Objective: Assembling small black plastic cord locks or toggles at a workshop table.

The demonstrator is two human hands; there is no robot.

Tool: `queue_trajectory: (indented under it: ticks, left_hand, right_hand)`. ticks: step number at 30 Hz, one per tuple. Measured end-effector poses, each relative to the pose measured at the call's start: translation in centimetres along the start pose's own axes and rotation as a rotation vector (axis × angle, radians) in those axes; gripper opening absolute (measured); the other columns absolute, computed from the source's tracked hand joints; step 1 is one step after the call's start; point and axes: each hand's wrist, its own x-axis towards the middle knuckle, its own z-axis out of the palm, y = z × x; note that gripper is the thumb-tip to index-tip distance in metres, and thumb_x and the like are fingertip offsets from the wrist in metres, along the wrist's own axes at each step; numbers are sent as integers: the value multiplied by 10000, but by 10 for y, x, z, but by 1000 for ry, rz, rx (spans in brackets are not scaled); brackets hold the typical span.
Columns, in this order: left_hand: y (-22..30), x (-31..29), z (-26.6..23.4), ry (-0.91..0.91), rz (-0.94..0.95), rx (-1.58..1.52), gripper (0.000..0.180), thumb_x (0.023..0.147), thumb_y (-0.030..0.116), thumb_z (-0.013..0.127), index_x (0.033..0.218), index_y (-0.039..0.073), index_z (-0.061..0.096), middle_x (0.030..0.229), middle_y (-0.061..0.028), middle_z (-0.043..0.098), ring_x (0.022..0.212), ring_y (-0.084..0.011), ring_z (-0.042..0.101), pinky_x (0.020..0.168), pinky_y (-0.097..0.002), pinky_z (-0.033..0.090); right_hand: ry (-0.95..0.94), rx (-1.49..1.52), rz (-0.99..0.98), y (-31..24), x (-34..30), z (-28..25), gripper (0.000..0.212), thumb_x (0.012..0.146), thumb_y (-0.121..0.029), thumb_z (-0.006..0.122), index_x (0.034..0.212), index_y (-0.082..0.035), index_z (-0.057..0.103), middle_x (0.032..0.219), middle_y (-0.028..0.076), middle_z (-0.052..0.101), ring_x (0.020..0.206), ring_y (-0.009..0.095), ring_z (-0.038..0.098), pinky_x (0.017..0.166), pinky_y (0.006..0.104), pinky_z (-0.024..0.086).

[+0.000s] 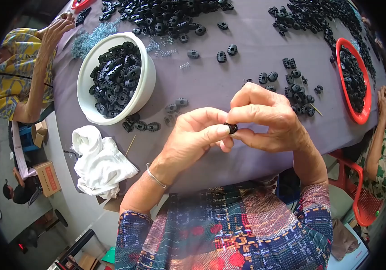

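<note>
Above the near edge of the table, both my hands meet on a small black cord lock (232, 128). My left hand (192, 132) pinches it between thumb and index finger. From the other side, the thumb and fingertips of my right hand (271, 118) close on the same piece. Fingertips cover most of it, so its exact state is hidden. Loose black cord-lock parts (297, 92) lie beyond my right hand, and a few more (141, 126) sit left of my left hand. A white bowl (148, 85) full of black cord-lock parts stands to the left.
Metal springs (94, 38) lie behind the bowl. Heaps of black parts (166, 15) cover the far table. A red oval tray (367, 96) holds more at right. A white cloth (100, 159) and thin stick (130, 145) lie near left. Co-workers sit on both sides.
</note>
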Motion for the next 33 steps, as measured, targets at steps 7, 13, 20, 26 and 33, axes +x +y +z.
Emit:
queue_trajectory:
  ticks: [7,13,20,26,33]
  left_hand:
    - [6,-3,8,37,-131,187,169,901,124,630,1010,3,587,870,-60,628,724,-133,621,678,-257,509]
    - [-4,-3,17,-125,-196,255,140,925,134,598,983,10,566,844,-35,606,723,-106,602,682,-245,494]
    - [-7,1,14,-155,-221,265,137,923,119,602,981,4,555,844,-21,587,731,-96,595,687,-241,500]
    - [-9,1,11,-133,-237,244,141,919,117,608,982,1,557,840,-23,588,731,-97,591,681,-245,500]
    - [-10,2,10,-136,-217,252,142,917,110,608,983,-6,558,846,-33,592,733,-103,592,672,-249,504]
  right_hand:
    - [-6,73,36,9,8,-26,172,727,-16,671,895,8,646,873,126,584,785,193,575,654,297,465]
    - [193,-462,50,24,5,-18,163,712,25,669,855,-41,623,835,75,581,733,235,596,642,326,495]
    - [85,-701,84,21,-1,-27,182,700,-46,665,872,-78,616,834,56,539,792,247,555,697,367,448]
    - [-26,-948,119,32,-4,-13,81,709,-129,640,787,-113,630,849,34,524,824,213,515,681,359,401]
    - [8,-952,93,34,-2,-12,69,714,-128,629,781,-112,634,850,30,527,828,208,516,686,358,398]
